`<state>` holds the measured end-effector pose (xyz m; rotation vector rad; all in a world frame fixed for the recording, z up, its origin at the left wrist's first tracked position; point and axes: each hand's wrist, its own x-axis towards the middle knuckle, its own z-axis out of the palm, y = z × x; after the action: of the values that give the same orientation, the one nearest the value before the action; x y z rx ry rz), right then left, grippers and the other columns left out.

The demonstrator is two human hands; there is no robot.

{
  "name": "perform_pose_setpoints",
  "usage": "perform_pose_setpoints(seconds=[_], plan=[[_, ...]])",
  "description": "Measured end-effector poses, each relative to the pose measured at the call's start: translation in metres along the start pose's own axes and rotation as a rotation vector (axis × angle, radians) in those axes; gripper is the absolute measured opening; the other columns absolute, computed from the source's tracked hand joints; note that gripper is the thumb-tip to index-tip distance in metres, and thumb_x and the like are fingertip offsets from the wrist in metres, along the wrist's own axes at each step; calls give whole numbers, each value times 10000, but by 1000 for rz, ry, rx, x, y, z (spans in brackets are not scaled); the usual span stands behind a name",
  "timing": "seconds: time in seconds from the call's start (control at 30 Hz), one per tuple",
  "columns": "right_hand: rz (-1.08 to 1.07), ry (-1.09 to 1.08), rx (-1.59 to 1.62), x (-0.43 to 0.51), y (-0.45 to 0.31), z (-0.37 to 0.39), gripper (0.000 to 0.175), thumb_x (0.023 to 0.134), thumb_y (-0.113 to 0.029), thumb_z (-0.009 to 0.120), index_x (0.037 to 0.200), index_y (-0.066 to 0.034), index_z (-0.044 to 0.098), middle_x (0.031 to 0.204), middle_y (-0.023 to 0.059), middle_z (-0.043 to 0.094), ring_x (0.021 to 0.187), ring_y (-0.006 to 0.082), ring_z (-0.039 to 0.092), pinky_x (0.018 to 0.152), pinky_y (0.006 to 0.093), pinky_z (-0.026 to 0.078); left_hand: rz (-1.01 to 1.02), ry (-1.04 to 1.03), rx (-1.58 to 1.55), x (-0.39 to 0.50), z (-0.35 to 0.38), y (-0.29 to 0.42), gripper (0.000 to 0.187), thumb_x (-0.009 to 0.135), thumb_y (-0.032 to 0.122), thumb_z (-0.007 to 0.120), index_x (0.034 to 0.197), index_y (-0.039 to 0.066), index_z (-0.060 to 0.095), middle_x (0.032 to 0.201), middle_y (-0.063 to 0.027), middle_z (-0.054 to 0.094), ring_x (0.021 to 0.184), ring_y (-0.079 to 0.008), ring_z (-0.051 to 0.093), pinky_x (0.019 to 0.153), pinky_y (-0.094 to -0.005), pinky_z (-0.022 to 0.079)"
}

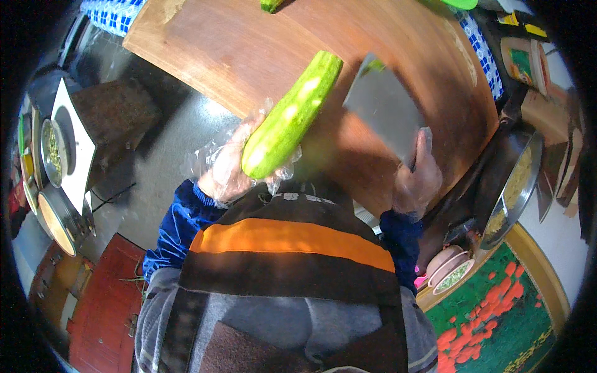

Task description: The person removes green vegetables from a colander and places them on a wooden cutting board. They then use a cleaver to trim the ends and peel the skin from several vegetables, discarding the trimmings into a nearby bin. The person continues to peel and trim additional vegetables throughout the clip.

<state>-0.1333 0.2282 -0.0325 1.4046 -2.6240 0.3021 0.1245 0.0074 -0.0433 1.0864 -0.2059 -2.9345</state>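
Observation:
A green zucchini (294, 116) rests across the palm of my left hand (233, 163), which wears a clear plastic glove. The zucchini tilts up and to the right, above the front edge of a wooden tabletop (224, 56). My right hand (417, 179), also in a thin clear glove, grips a cleaver (385, 105) near its handle, which the fingers mostly hide. The cleaver's broad grey blade points up and left, apart from the zucchini. A green scrap seems to show at the blade's far end, perhaps a reflection.
Part of another green vegetable (270, 4) lies at the table's far edge. At left, a bowl of chopped greens (53, 151) sits on a white board (77, 163). A metal basin (515, 186) with yellowish food and a pink bowl (452, 279) of chopped greens are at right.

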Motion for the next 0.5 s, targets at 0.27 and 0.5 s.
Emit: perform_pose_setpoints(seconds=[0.27,0.5], plan=[[-196,-59,19,-20,-6,-2,390,878,-170,711,1268,-187,691,645,72,511,546,297,546,500,457,451,-6,23,-82,2,-4,1,546,1039,538,441,1322,84,552,1006,-138,711,686,-246,700,499,-326,560],[-40,-59,-61,-8,-3,10,398,896,-116,688,1294,-118,668,863,150,663,714,333,663,608,437,528,-69,-62,-52,1,-5,-3,585,1039,558,411,1389,100,514,1027,-158,711,694,-230,699,498,-300,557]])
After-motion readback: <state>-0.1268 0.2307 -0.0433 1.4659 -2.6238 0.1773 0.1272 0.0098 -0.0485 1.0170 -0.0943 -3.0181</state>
